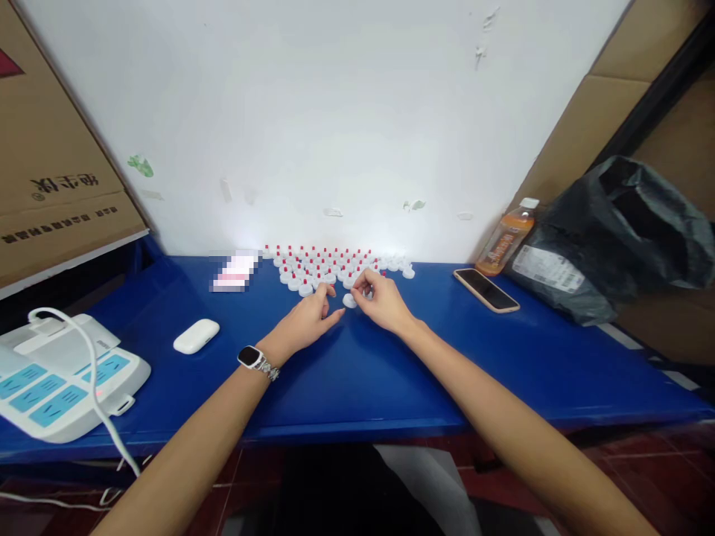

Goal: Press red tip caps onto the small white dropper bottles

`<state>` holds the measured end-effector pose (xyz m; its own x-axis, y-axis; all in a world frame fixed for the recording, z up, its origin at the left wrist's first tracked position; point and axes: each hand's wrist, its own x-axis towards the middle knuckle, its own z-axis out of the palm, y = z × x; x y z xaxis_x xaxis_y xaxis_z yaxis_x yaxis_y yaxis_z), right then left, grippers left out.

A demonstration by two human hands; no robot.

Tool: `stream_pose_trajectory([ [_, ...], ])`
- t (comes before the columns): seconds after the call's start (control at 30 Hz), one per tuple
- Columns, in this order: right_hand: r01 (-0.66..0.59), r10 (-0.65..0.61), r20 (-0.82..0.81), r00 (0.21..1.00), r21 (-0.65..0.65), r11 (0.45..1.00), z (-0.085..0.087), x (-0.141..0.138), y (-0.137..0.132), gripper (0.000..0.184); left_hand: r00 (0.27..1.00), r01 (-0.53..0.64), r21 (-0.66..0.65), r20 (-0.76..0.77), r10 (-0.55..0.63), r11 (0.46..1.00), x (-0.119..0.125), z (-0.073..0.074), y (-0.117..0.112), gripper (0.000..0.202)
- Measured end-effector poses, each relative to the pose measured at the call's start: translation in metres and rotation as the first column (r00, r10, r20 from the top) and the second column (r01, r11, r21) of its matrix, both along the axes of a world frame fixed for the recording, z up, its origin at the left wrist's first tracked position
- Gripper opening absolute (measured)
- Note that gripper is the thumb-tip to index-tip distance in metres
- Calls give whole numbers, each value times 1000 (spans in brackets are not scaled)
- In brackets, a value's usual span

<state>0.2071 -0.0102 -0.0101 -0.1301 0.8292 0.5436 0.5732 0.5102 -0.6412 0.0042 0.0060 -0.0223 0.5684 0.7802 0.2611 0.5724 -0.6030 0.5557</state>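
Several white round caps with red tips [304, 286] stand in rows against the wall on the blue table. My left hand [309, 321] is at the front of these rows, its thumb and fingers apart. Between my two hands is a white cap [349, 301], and the fingertips of my right hand [378, 298] are pinched at its edge. Whether a red tip sits on this cap I cannot make out. Plain white caps [408, 272] lie at the right end of the group, beyond my right hand.
A white earphone case [196, 336] and a white power strip [72, 380] with a cable are on the left. A phone [485, 289], a bottle of orange drink [506, 238] and a black plastic bag [608, 238] are on the right. The blue table [357, 387] ends at the white wall.
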Motion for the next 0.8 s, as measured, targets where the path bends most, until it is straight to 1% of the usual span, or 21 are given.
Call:
stream_pose_trajectory([
  [0.07,-5,4,165,986,5,1000,-3,6,4,2,1000,16,-35,-20,-16,999,-2,-2,3,30],
  [0.13,8,-14,286,958,23,1000,-5,9,7,4,999,26,-58,-26,-28,998,-2,-2,4,27],
  [0.23,62,-77,370,926,52,997,-7,8,12,10,999,28,-85,-39,-31,996,0,1,1,27],
  [0.3,86,-101,354,930,58,995,-8,7,14,17,998,26,-92,-50,-31,995,1,4,-1,28],
  [0.4,103,-117,225,967,72,992,-8,11,16,26,998,15,-85,-61,-21,996,2,8,-5,29],
  [0.5,186,-194,76,978,104,977,-6,26,20,22,997,11,-79,-70,-17,997,2,10,-7,30],
  [0.57,279,-282,29,959,88,956,-6,44,25,21,998,19,-82,-64,-24,996,4,10,-9,32],
  [0.63,390,-391,37,920,14,921,-6,67,29,25,998,31,-89,-60,-36,996,10,10,-9,35],
  [0.7,500,-492,98,865,-82,862,-8,89,32,36,995,53,-86,-76,-59,995,21,12,-8,38],
  [0.8,596,-561,216,799,-165,786,-12,110,39,50,985,93,-68,-142,-102,993,44,15,-5,43],
])
